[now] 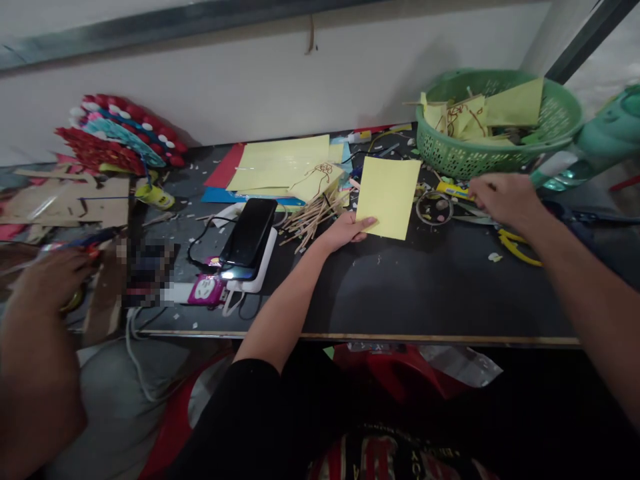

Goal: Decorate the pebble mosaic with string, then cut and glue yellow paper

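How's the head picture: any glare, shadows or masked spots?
Head view: dim overall; a bright glow by the black phone; a soft shadow on the wall behind the green basket; pixelation hides a patch left of the purple adapter; the yellow sheet in the left hand reads clearly.

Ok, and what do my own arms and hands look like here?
Your left hand and right hand wear no gloves. A black sleeve leaves the left forearm bare; the right forearm is bare too, its sleeve out of view.
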Tool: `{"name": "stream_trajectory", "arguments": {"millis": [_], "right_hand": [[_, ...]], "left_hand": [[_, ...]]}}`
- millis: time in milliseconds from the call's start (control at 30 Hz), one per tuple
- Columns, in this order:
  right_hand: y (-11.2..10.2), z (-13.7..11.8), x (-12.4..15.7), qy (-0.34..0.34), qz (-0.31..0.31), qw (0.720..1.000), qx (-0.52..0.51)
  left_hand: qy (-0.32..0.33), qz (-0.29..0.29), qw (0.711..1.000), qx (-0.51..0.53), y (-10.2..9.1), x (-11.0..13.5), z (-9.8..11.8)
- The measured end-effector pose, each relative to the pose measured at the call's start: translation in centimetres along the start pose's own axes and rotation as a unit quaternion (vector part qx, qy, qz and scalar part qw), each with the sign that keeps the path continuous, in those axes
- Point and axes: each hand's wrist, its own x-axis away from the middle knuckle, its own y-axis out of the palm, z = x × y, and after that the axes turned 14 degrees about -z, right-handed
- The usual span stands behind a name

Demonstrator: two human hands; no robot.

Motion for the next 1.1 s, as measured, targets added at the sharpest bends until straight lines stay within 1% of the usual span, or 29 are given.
{"name": "stream_trajectory", "arguments": {"millis": [33, 67, 100, 167, 200, 267, 333, 367, 400, 433, 467, 500, 533, 567, 600, 633, 667, 700, 733, 767, 800, 867, 933, 1000, 1100], "right_hand": [[-0.5, 1.2, 0.5, 0.020, -0.061, 0.998, 0.029], [-0.9, 2.5, 1.1, 0.022, -0.119, 0.991, 0.064], [-1.1, 4.0, 1.8, 0.058, -0.151, 0.982, 0.099], [-1.1, 7.3, 2.9, 0.151, -0.206, 0.958, 0.129], [-0.9, 9.0, 3.3, 0.186, -0.220, 0.945, 0.154], [-0.6, 11.6, 3.9, 0.190, -0.234, 0.938, 0.171], [-0.4, 12.6, 4.3, 0.186, -0.229, 0.938, 0.183], [-0.5, 12.3, 4.5, 0.188, -0.224, 0.938, 0.187], [-0.7, 11.5, 4.9, 0.193, -0.218, 0.937, 0.191], [-0.9, 10.1, 5.4, 0.190, -0.218, 0.940, 0.183], [-1.1, 8.2, 6.0, 0.173, -0.184, 0.952, 0.172], [-1.2, 5.9, 6.6, 0.127, -0.147, 0.970, 0.143], [-1.2, 3.4, 7.1, 0.084, -0.110, 0.987, 0.081], [-1.0, 0.8, 7.5, 0.046, -0.092, 0.995, -0.015], [-0.6, -1.7, 7.7, 0.031, -0.105, 0.987, -0.122], [0.2, -4.0, 7.6, 0.005, -0.172, 0.958, -0.231], [1.1, -6.1, 7.2, -0.016, -0.217, 0.926, -0.307], [2.2, -7.7, 6.7, -0.039, -0.243, 0.904, -0.349], [3.5, -9.0, 5.9, -0.047, -0.240, 0.888, -0.390], [4.7, -9.9, 5.1, -0.052, -0.243, 0.865, -0.435], [5.8, -10.5, 4.3, -0.064, -0.239, 0.849, -0.467], [7.5, -11.0, 3.1, -0.085, -0.206, 0.850, -0.477], [8.6, -10.9, 2.6, -0.094, -0.193, 0.857, -0.469], [9.1, -10.6, 2.5, -0.091, -0.201, 0.856, -0.467], [9.1, -10.1, 2.9, -0.083, -0.208, 0.849, -0.478]], "left_hand": [[0.008, 0.014, 1.000, 0.004, 0.1, -0.1, -0.1], [0.016, 0.028, 0.999, 0.005, 0.2, -0.2, -0.2], [0.024, 0.039, 0.999, 0.005, 0.2, -0.3, -0.2], [0.031, 0.046, 0.998, 0.000, 0.4, -0.5, -0.2], [0.030, 0.045, 0.999, -0.005, 0.5, -0.5, -0.2], [0.027, 0.046, 0.998, -0.019, 0.5, -0.5, -0.1], [0.029, 0.052, 0.998, -0.032, 0.5, -0.5, 0.0], [0.033, 0.059, 0.997, -0.037, 0.5, -0.4, 0.0], [0.038, 0.068, 0.996, -0.039, 0.5, -0.4, 0.0], [0.044, 0.080, 0.995, -0.040, 0.6, -0.5, -0.1], [0.054, 0.095, 0.993, -0.039, 0.7, -0.5, -0.2], [0.065, 0.111, 0.991, -0.037, 0.9, -0.6, -0.3], [0.078, 0.126, 0.988, -0.034, 1.2, -0.8, -0.4], [0.088, 0.138, 0.986, -0.032, 1.6, -0.9, -0.5], [0.097, 0.146, 0.984, -0.032, 2.1, -1.0, -0.6], [0.103, 0.151, 0.983, -0.033, 2.5, -1.2, -0.7], [0.109, 0.157, 0.981, -0.036, 3.0, -1.3, -0.7], [0.115, 0.162, 0.979, -0.041, 3.3, -1.3, -0.7], [0.119, 0.167, 0.978, -0.048, 3.6, -1.3, -0.7], [0.123, 0.174, 0.975, -0.055, 3.7, -1.3, -0.7], [0.123, 0.180, 0.974, -0.059, 3.7, -1.2, -0.6], [0.112, 0.179, 0.976, -0.055, 3.3, -0.8, -0.5], [0.093, 0.165, 0.981, -0.049, 2.8, -0.5, -0.4], [0.073, 0.146, 0.985, -0.059, 2.4, -0.3, -0.3], [0.044, 0.133, 0.986, -0.094, 2.3, -0.5, -0.2]]}}
